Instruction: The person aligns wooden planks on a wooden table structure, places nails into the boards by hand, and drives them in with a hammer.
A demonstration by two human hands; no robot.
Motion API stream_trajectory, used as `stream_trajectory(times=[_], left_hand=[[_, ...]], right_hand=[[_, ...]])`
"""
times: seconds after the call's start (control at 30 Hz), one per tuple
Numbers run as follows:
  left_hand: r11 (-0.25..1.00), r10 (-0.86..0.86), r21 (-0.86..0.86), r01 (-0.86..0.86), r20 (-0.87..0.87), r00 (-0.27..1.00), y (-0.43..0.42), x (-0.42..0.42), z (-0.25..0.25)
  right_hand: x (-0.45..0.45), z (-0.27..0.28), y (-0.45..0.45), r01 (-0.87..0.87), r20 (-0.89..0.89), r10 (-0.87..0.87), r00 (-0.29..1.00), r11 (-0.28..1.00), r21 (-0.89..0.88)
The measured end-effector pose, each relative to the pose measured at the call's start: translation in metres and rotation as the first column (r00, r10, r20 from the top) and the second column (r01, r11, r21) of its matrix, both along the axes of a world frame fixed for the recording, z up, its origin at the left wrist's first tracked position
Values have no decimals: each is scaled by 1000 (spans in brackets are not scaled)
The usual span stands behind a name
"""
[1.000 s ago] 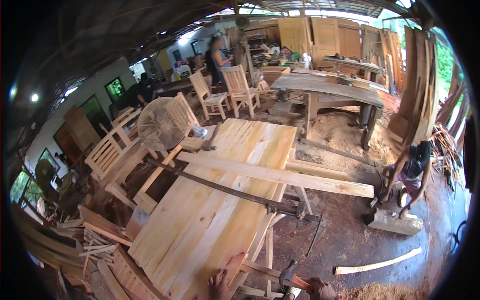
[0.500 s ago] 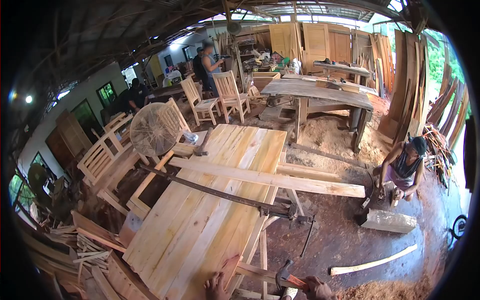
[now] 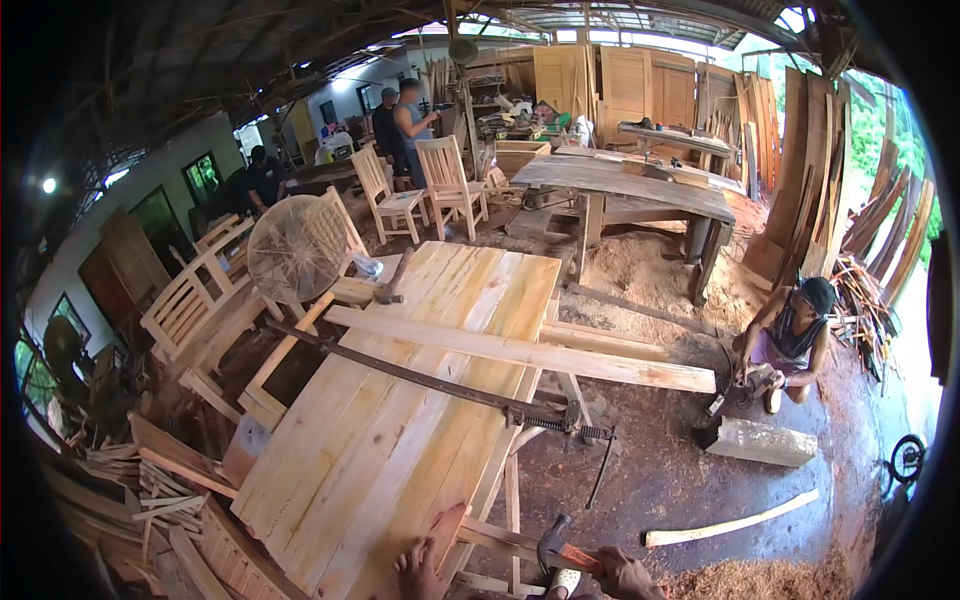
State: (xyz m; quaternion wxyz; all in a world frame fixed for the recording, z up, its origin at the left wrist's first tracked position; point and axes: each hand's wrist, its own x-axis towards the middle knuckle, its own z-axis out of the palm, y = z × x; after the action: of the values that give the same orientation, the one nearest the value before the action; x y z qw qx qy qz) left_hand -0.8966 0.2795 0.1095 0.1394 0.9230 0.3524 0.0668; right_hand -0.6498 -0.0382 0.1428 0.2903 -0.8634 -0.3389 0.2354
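- In the head view, little changes at our own hands: our right hand [image 3: 628, 577] still has its fingers closed around the handle of a hammer [image 3: 578, 556], whose head points away from our grip, towards our left.
- Our left hand [image 3: 418, 568] stays at the near edge of the wooden panel [image 3: 375, 465], left of the hammer grip, its fingers loosely spread and bent, with nothing held.
- The panel stretches forward and left from our grip. A long bar clamp [image 3: 420, 377] crosses it ahead of our hands, and a loose plank [image 3: 520, 351] lies across just beyond.
- The clearer change is ahead and to the right of our grip: the crouching co-worker [image 3: 792, 335] has hands off the block [image 3: 762, 442] and around a tool, too small for us to name.
- The whole scene shifts slightly leftward, which we put down to our head turning. We judge that our side of the work stands as it did: panel under the clamp, hammer held, no blow visible.
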Motion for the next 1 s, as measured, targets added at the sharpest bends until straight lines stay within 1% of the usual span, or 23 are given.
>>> stream_trajectory(times=[0.13,0.2,0.23,0.3,0.4,0.43,0.5,0.53,0.6,0.7,0.73,0.8,0.83,0.9,0.93,1.0], left_hand=[[999,-10,39,10,-4,1000,2,-3,-11],[994,-43,105,43,3,999,3,-2,-10],[994,-43,104,42,4,999,1,-2,-9],[1000,13,-10,-13,28,1000,-3,4,11],[1000,1,-7,-1,74,997,-5,5,18],[1000,-1,-9,2,74,997,-5,5,15],[997,-15,79,12,38,999,-4,5,7],[997,-19,76,16,37,999,-2,5,4],[991,-2,134,-1,27,1000,0,9,6],[990,-1,142,-1,10,1000,1,9,4],[991,-3,136,2,7,1000,-1,8,4],[995,22,92,-24,26,999,-1,12,8],[995,20,97,-23,31,999,2,11,5],[979,-30,204,24,29,999,6,6,-9],[979,-38,199,31,31,999,7,3,-16],[942,-95,323,93,-9,995,8,-3,-24]], right_hand=[[3,0,-2,-27,9,27,1000,1000,-6],[6,-6,-3,-63,26,63,998,998,2],[7,-10,-3,-82,33,82,996,997,7],[10,-16,-4,-119,43,119,992,993,19],[15,-29,-6,-167,66,164,984,985,35],[15,-36,-9,-164,84,161,983,986,41],[13,-43,-13,-161,138,151,979,985,61],[13,-45,-15,-156,137,147,980,986,57],[13,-34,-11,-135,99,131,986,990,31],[11,-15,-5,-135,82,134,988,991,0],[10,-20,-8,-133,78,133,988,991,-5],[11,-32,-9,-123,80,118,990,991,50],[12,-35,-12,-126,82,122,989,991,52],[17,-28,-6,-131,81,127,989,990,48],[15,-29,-9,-132,85,129,988,990,40],[14,-25,-7,-133,76,130,989,991,33]])
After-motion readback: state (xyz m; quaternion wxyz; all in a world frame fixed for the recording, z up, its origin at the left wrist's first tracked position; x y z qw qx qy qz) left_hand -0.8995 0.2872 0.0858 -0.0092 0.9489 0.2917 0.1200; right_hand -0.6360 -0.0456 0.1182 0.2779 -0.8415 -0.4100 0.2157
